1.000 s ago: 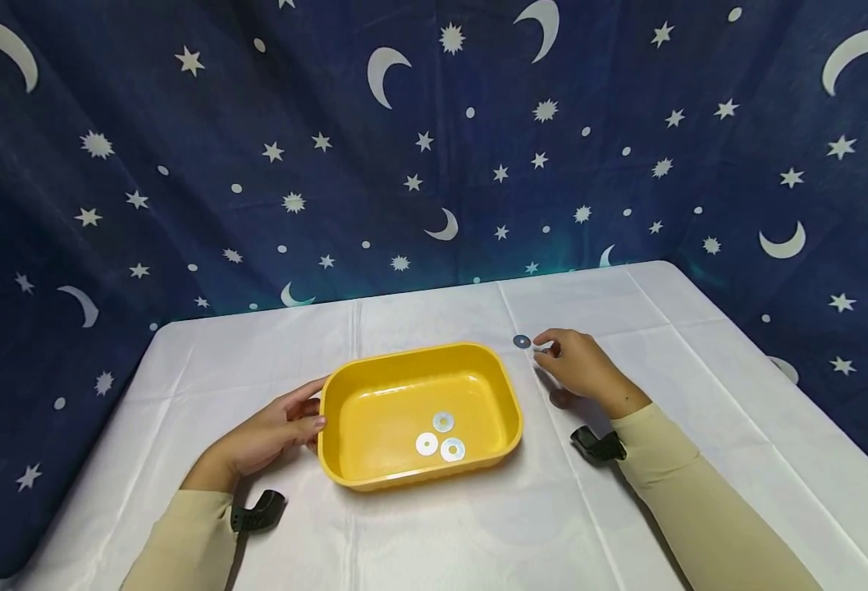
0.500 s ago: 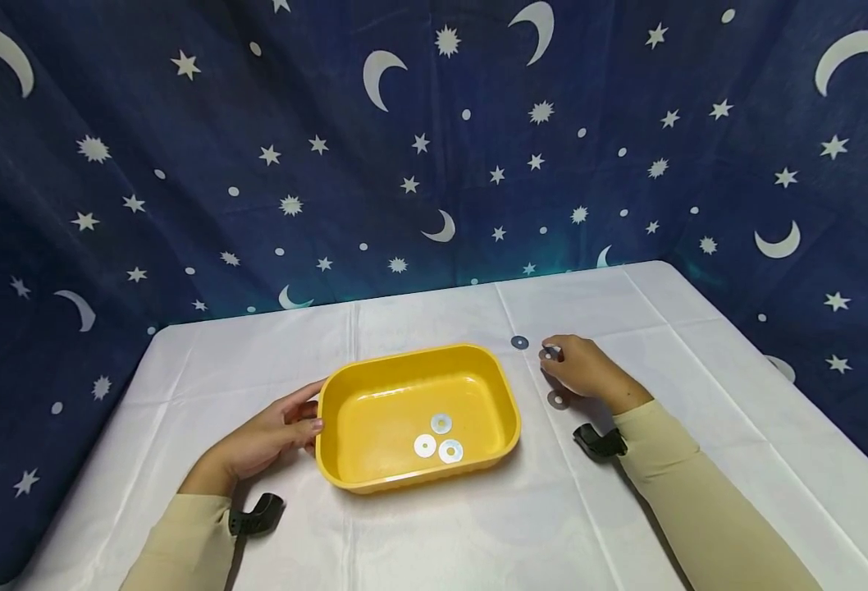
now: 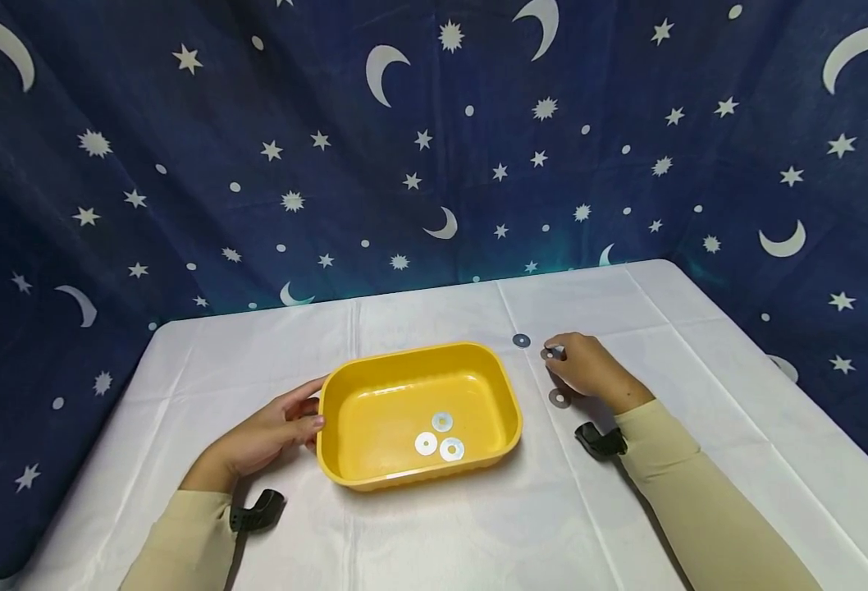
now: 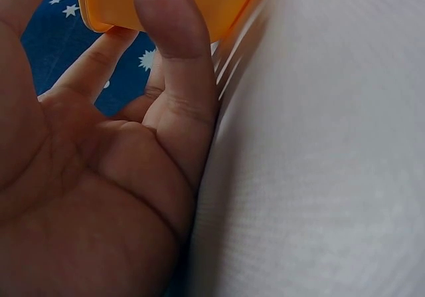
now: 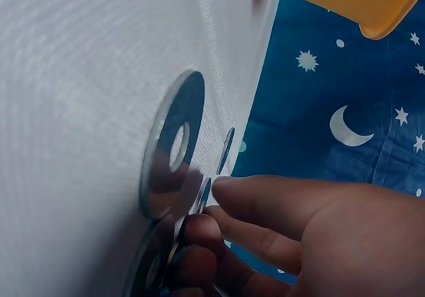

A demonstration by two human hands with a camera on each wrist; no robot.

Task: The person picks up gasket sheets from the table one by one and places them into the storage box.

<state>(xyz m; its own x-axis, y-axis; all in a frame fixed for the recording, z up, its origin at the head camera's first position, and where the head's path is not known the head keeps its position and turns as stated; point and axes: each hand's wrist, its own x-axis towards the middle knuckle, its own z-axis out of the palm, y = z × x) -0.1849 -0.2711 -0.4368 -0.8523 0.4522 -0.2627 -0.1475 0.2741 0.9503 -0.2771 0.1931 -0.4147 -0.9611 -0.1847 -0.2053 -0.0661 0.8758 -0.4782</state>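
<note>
A yellow plastic tray [image 3: 419,476] with rounded corners stands mid-table, three flat metal washers [image 3: 426,443] lying inside. At its left end my left hand [image 3: 267,431] holds the wall, the thumb near the rim and the other fingers partly hidden behind. To the tray's right, my right hand [image 3: 589,369] pinches a washer [image 3: 550,354] between thumb and fingertips, close to the cloth. One loose washer [image 3: 522,341] lies beyond those fingertips and another washer [image 3: 559,398] lies nearer me. In the right wrist view, a large washer [image 5: 172,144] shows beside the fingers, its hole plain.
A white cloth [image 3: 434,542] with fold creases covers the table. Behind it hangs a dark blue curtain [image 3: 375,164] printed with moons and stars. Black wrist mounts [image 3: 600,443] sit on both sleeves.
My right hand has shifted slightly right, and a washer now shows between its fingertips. The left hand and tray stay in place; the view sways a little.
</note>
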